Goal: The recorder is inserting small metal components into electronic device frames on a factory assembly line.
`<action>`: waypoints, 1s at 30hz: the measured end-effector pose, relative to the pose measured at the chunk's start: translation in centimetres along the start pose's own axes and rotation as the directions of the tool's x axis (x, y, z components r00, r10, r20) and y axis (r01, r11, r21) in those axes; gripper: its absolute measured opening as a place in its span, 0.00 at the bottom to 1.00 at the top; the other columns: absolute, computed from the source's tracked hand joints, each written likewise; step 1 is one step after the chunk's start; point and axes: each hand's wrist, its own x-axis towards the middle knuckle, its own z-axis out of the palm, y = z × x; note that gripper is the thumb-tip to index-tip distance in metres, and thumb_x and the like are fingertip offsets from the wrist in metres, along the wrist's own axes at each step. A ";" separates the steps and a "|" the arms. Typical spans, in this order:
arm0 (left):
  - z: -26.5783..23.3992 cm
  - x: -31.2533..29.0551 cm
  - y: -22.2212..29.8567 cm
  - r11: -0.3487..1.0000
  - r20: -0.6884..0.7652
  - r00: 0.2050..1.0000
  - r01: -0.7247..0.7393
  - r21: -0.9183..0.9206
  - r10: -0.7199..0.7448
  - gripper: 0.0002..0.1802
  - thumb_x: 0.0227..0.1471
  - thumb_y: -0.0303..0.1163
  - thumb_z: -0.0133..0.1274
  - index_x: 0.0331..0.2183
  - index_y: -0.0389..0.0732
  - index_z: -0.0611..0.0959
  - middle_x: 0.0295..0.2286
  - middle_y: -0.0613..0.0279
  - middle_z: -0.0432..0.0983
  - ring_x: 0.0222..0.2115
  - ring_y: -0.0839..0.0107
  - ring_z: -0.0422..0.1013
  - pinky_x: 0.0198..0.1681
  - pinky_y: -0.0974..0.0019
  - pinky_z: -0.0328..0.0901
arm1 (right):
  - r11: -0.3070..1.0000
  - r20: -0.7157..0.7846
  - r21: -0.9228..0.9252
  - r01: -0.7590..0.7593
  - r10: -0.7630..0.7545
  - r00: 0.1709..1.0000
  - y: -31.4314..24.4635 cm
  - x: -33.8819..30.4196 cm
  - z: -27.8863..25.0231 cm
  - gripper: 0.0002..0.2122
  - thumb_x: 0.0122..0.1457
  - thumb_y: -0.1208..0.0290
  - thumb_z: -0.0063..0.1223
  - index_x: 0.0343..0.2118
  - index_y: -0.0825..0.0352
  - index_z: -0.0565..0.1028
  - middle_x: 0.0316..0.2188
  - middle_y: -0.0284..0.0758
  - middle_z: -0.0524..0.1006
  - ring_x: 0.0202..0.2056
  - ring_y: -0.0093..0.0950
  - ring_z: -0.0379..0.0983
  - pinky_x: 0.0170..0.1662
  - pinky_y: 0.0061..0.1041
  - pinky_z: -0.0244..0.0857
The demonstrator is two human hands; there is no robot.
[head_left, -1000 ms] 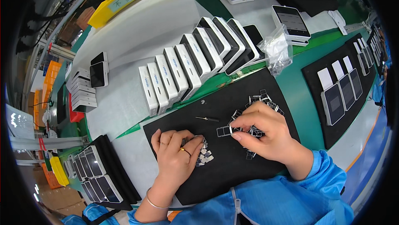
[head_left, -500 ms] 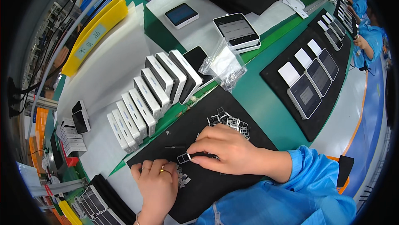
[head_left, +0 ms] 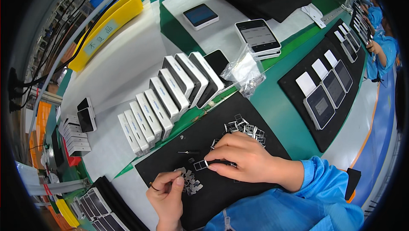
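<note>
My right hand (head_left: 249,158) pinches the end of a small metal SIM card tray (head_left: 200,165), whose open slots face left over the black mat (head_left: 164,163). Beside a loose pile of small grey card-like pieces (head_left: 194,186), my left hand (head_left: 165,194) has its thumb and forefinger pressed together. Whatever lies between those fingertips is too small to make out. A thin pin tool with a black handle (head_left: 192,152) rests on the mat beyond the tray. Past my right hand is a heap of similar metal trays (head_left: 251,129), partly hidden by the hand.
White-edged handheld devices (head_left: 164,99) stand on edge in a row behind the mat. A clear plastic bag (head_left: 246,71) lies beside them. More devices (head_left: 320,106) lie on a black pad at right. A yellow bin (head_left: 106,30) stands far left; a co-worker's blue sleeve (head_left: 385,54) shows far right.
My left hand has turned and its fingers have come together in a pinch by the grey pieces. My right hand still holds the SIM card tray. The whole view has shifted slightly.
</note>
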 end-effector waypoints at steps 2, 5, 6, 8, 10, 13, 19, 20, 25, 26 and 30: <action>0.3 0.2 0.3 0.996 -0.018 0.999 0.049 -0.070 -0.050 0.03 0.54 0.25 0.59 0.31 0.37 0.81 0.29 0.58 0.79 0.28 0.73 0.73 0.35 0.69 0.69 | 1.000 0.006 -0.003 0.008 -0.008 1.000 -0.1 0.1 -0.1 0.11 0.48 0.73 0.68 0.35 0.64 0.81 0.30 0.32 0.76 0.30 0.29 0.74 0.34 0.27 0.67; 0.2 0.4 0.3 0.957 0.002 0.996 0.086 -0.278 -0.089 0.04 0.59 0.29 0.54 0.35 0.38 0.78 0.31 0.54 0.81 0.27 0.68 0.76 0.34 0.67 0.72 | 0.999 -0.017 0.004 0.044 -0.043 0.999 -0.5 0.2 -0.2 0.11 0.47 0.74 0.68 0.35 0.65 0.81 0.29 0.33 0.75 0.28 0.30 0.73 0.32 0.28 0.66; 0.1 0.7 -0.3 0.901 0.052 0.997 0.069 -0.428 -0.052 0.06 0.62 0.30 0.51 0.38 0.38 0.76 0.32 0.50 0.81 0.26 0.67 0.78 0.32 0.69 0.74 | 0.999 -0.018 0.002 0.046 -0.046 0.999 -0.5 0.2 -0.2 0.11 0.48 0.72 0.67 0.35 0.64 0.80 0.30 0.32 0.75 0.28 0.30 0.73 0.32 0.28 0.66; -0.6 0.8 -0.4 0.847 0.135 0.989 0.123 -0.517 -0.061 0.07 0.64 0.28 0.46 0.42 0.35 0.70 0.37 0.41 0.80 0.34 0.59 0.80 0.42 0.60 0.75 | 0.999 -0.007 0.007 0.053 -0.053 0.999 -0.8 0.3 -0.1 0.11 0.47 0.73 0.68 0.35 0.64 0.80 0.29 0.31 0.75 0.28 0.30 0.73 0.32 0.28 0.66; -0.2 0.7 0.3 0.763 0.140 0.980 0.198 -0.616 -0.142 0.07 0.66 0.30 0.43 0.42 0.37 0.67 0.40 0.38 0.78 0.39 0.52 0.79 0.47 0.55 0.73 | 0.997 0.037 -0.028 0.077 -0.076 0.996 -1.0 0.4 -0.1 0.11 0.46 0.73 0.68 0.34 0.64 0.81 0.29 0.31 0.75 0.28 0.29 0.73 0.32 0.27 0.66; -0.3 0.4 0.8 0.758 0.163 0.975 0.219 -0.614 -0.150 0.07 0.67 0.31 0.41 0.43 0.38 0.65 0.44 0.35 0.75 0.44 0.47 0.76 0.52 0.53 0.70 | 0.993 0.057 -0.010 0.118 -0.117 0.991 -1.1 0.5 -0.1 0.12 0.45 0.73 0.69 0.34 0.65 0.81 0.28 0.31 0.75 0.28 0.28 0.73 0.31 0.27 0.65; 0.4 0.5 0.1 0.885 0.159 0.980 0.176 -0.432 -0.118 0.07 0.62 0.32 0.50 0.37 0.38 0.72 0.35 0.51 0.78 0.35 0.61 0.77 0.42 0.62 0.72 | 0.991 0.066 0.014 0.133 -0.133 0.989 -1.2 0.3 -0.4 0.12 0.44 0.73 0.69 0.33 0.65 0.80 0.29 0.31 0.75 0.29 0.28 0.74 0.31 0.27 0.66; 0.4 0.5 -0.2 0.954 0.153 0.988 0.077 -0.289 -0.033 0.08 0.60 0.32 0.53 0.34 0.37 0.75 0.30 0.55 0.77 0.32 0.65 0.76 0.41 0.65 0.71 | 0.992 0.054 0.000 0.125 -0.125 0.991 -1.3 0.1 -0.7 0.12 0.44 0.74 0.68 0.33 0.65 0.80 0.29 0.32 0.76 0.29 0.28 0.74 0.31 0.27 0.66; -2.6 -0.3 -3.5 0.920 0.127 0.992 0.074 -0.385 -0.027 0.09 0.52 0.29 0.62 0.32 0.35 0.78 0.32 0.54 0.76 0.34 0.66 0.74 0.32 0.64 0.71 | 0.980 -0.016 0.033 0.199 -0.198 0.980 -1.1 -0.6 -0.2 0.10 0.53 0.70 0.60 0.38 0.64 0.75 0.33 0.32 0.72 0.35 0.32 0.73 0.37 0.31 0.67; -3.9 -0.4 -2.2 0.855 0.294 0.956 0.168 -0.490 -0.020 0.11 0.59 0.25 0.53 0.45 0.36 0.78 0.40 0.54 0.75 0.39 0.67 0.71 0.50 0.64 0.65 | 0.979 -0.028 0.050 0.197 -0.195 0.980 -1.3 -0.6 0.3 0.08 0.54 0.69 0.58 0.36 0.64 0.74 0.32 0.34 0.69 0.33 0.34 0.71 0.37 0.31 0.66; -2.9 0.0 -0.2 0.832 0.155 0.977 0.204 -0.515 -0.144 0.06 0.59 0.25 0.54 0.39 0.37 0.80 0.33 0.57 0.76 0.32 0.71 0.70 0.41 0.68 0.69 | 0.975 0.007 0.065 0.211 -0.212 0.977 -1.2 -0.3 1.3 0.09 0.57 0.70 0.57 0.38 0.65 0.74 0.34 0.34 0.69 0.34 0.32 0.70 0.37 0.30 0.65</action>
